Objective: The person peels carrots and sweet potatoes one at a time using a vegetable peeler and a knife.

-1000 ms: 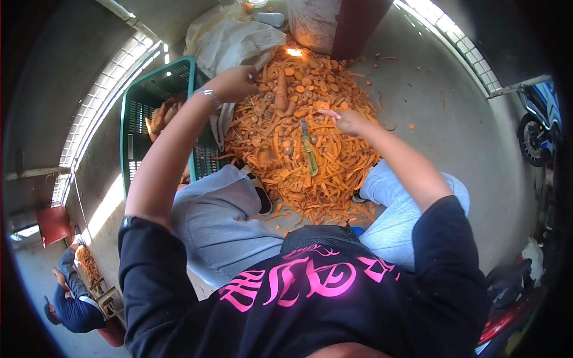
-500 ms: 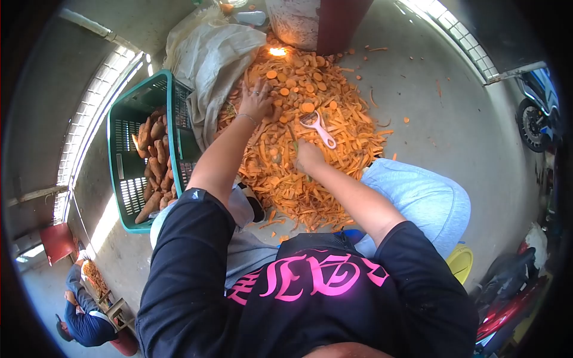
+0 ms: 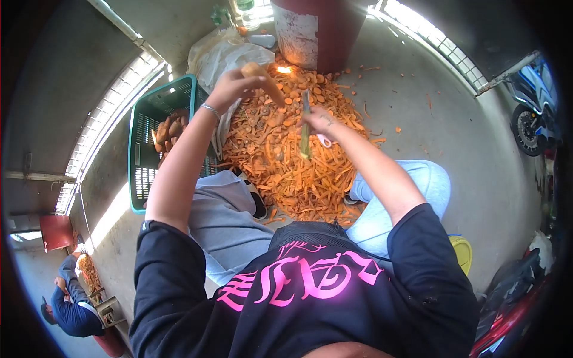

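My left hand point(image 3: 231, 88) is raised over the upper left of the heap, its fingers closed around a thick carrot point(image 3: 271, 88) whose tapered end points down to the right. In my right hand point(image 3: 319, 121) is a knife point(image 3: 305, 144) with a greenish-yellow handle, its blade pointing up and away from me. The carrot and the blade are apart. Beneath both hands spreads a heap of orange peelings point(image 3: 286, 179) mixed with round cut carrot ends. A pink peeler point(image 3: 324, 141) lies on the heap, mostly hidden behind my right hand and wrist.
To the left stands a green plastic crate point(image 3: 135, 158) with unpeeled carrots point(image 3: 170, 132). A whitish sack point(image 3: 209, 56) and a red-and-white drum point(image 3: 322, 36) are beyond the heap. Motorcycles are at the right edge. Another person point(image 3: 71, 310) sits at the lower left.
My left hand has risen from the heap and now holds a carrot. My right hand has moved up and right, bringing the knife into plain view and covering most of the peeler.
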`<state>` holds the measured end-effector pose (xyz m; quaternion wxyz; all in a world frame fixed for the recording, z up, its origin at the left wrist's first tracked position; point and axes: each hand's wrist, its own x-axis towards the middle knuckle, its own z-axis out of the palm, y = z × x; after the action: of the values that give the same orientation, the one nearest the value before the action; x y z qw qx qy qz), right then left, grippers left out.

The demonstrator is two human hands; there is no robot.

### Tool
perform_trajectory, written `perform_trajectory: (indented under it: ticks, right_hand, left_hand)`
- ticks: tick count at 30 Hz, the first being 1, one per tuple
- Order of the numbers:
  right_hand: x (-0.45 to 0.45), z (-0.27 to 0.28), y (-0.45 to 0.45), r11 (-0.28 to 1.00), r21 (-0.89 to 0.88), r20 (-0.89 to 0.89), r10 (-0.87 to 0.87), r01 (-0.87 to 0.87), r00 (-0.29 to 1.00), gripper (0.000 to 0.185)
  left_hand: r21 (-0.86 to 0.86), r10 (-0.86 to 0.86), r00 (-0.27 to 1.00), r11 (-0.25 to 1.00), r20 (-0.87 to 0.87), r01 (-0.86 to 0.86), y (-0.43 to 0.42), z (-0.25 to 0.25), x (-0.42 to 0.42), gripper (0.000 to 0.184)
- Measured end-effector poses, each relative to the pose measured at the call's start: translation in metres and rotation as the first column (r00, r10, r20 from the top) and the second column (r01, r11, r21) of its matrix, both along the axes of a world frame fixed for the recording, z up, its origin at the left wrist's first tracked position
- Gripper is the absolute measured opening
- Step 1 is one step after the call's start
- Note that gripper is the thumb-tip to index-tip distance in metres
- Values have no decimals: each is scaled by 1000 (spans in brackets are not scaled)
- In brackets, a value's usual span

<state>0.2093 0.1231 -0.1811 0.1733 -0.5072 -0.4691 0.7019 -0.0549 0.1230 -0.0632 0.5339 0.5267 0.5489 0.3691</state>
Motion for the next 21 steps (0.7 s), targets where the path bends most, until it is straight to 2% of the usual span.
perform_trajectory:
  ticks: [2,3,4,7,10,12,13,17,20,21]
  right_hand:
    - [8,43,5,989,147,46,9,-15,999,26]
    - [15,52,11,935,344,88,61,-88,994,21]
    - [20,73,11,930,349,106,78,-110,991,17]
    - [26,118,-6,961,276,-83,40,-16,996,14]
    - [25,142,-21,991,134,-300,67,-28,952,22]
    - [25,146,-26,995,-20,-496,76,-99,865,32]
    - [18,153,-35,996,34,-445,87,-80,891,49]
    - [0,162,-48,996,91,-427,33,7,903,60]
    - [-5,160,-50,988,133,-384,-24,81,923,58]
    - [-5,161,-49,983,162,-382,-20,88,924,58]
  left_hand:
    - [20,30,980,999,196,-34,-24,36,4,44]
    - [70,51,945,995,322,-78,-37,46,8,40]
    - [112,64,894,986,443,-126,-51,53,12,36]
    - [114,53,760,979,648,-166,-80,62,25,35]
    - [92,102,684,966,722,-240,-100,53,38,33]
    - [74,146,670,954,728,-289,-114,55,48,28]
    - [78,136,692,960,709,-268,-117,52,48,27]
    - [105,129,687,952,715,-288,-122,47,54,29]
    - [156,98,818,962,566,-223,-126,52,52,32]
    - [221,113,917,953,383,-210,-126,51,50,29]
